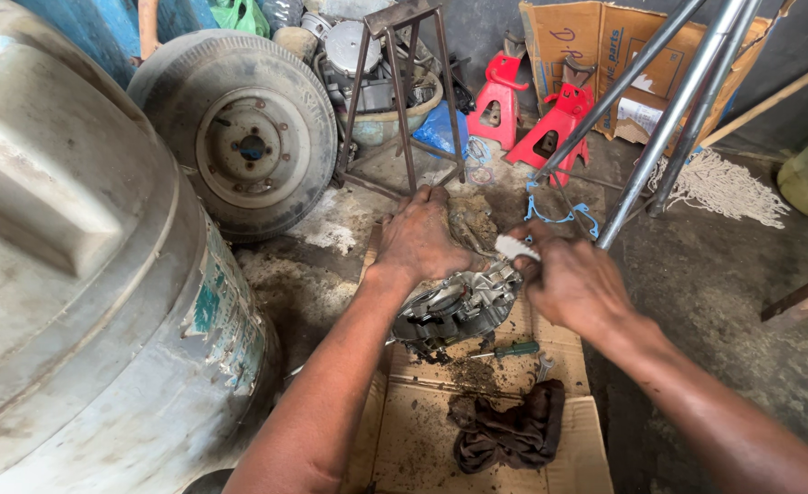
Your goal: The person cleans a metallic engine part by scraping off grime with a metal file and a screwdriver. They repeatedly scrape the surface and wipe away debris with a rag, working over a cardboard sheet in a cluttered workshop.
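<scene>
The left hand [420, 236] lies flat on top of the metal engine casing [454, 306], with its fingers spread over the far edge — it seems to press the part down so that it does not slide. The right hand [573, 282] has its fingers closed around a small white brush [516, 247], whose head points to the casing just beside the left fingers; held so, the bristles can reach the upper rim.

The casing stands tilted on a flattened cardboard sheet [418, 430] on the floor, probably to catch the dirt, which lies in dark crumbs below the fingers. On the near side of the right fingers there is one green-handled screwdriver [514, 349], and nearer to the person one dark rag [509, 432], crumpled.

Beyond the fingers I count two red jack stands [527, 114], one metal stool frame [402, 91] and one wheel with tyre [239, 133] leaning up. A blue gasket [564, 215] lies just past the right fingers. A big grey tank [84, 265] is at the left — well apart from the left fingers.
</scene>
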